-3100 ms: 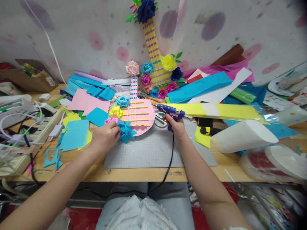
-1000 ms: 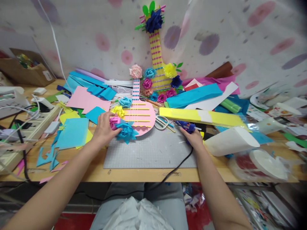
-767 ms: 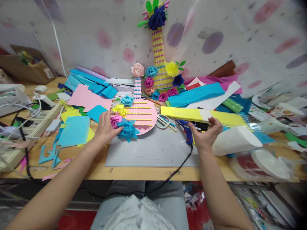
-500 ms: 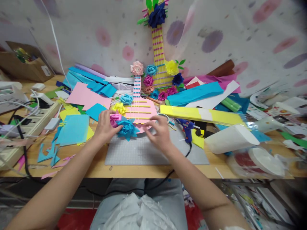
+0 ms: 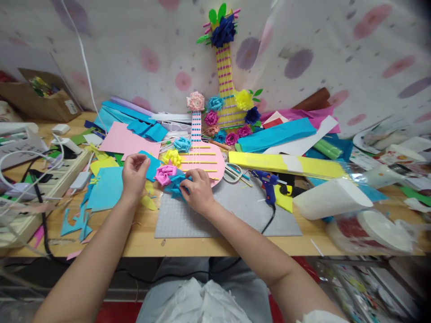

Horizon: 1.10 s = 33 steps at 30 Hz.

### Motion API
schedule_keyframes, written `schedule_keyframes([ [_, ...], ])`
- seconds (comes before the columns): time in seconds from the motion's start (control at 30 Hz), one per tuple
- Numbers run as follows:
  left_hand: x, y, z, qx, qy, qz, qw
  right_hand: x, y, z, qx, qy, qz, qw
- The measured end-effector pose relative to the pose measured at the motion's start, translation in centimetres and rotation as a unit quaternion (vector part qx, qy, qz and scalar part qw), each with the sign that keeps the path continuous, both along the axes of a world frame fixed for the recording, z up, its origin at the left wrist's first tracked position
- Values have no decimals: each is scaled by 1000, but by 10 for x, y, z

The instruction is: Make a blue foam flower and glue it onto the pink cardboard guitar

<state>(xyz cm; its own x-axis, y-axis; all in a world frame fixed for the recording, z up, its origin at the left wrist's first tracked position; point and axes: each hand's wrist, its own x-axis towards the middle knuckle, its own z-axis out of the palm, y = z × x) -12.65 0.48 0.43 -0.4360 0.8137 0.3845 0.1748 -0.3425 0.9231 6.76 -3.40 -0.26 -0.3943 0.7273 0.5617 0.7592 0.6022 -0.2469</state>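
Observation:
A pink paper guitar (image 5: 215,160) with yellow strips and white strings lies on the grey cutting mat (image 5: 229,215). Down its left side run a light-blue paper flower (image 5: 182,144), a yellow one (image 5: 171,157), a pink one (image 5: 164,174) and a larger blue paper flower (image 5: 173,186). My right hand (image 5: 199,190) is closed on the larger blue flower, partly covering it and the guitar's lower edge. Left of the pink flower, apart from it, my left hand (image 5: 134,176) is held raised with fingertips and thumb together; whatever is between them is too small to make out.
A yellow paper guitar (image 5: 225,80) with flowers leans on the wall. Scissors (image 5: 233,172) and a blue glue gun (image 5: 267,184) with a black cord lie to the right, near a white roll (image 5: 332,197). Paper scraps and a power strip (image 5: 63,179) lie left.
My left hand has drawn back leftward from the pink and blue flowers. My right hand has moved left from the guitar's lower right edge onto the blue flower. The view has shifted slightly.

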Motion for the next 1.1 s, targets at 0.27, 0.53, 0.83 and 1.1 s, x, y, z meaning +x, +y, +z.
schedule_keyframes([
  [0.27,-5,3,-29,-73,-69,-20,995,0,1,-3,-2,11,-13,1000],
  [0.53,-2,6,-37,-110,-95,-52,988,-4,1,1,-2,-29,-7,1000],
  [0.83,8,1,-27,-140,-194,-88,967,-3,3,1,-21,-24,-5,999],
  [1.1,4,3,-26,-114,-218,-113,963,-3,5,-3,-14,-23,4,1000],
])
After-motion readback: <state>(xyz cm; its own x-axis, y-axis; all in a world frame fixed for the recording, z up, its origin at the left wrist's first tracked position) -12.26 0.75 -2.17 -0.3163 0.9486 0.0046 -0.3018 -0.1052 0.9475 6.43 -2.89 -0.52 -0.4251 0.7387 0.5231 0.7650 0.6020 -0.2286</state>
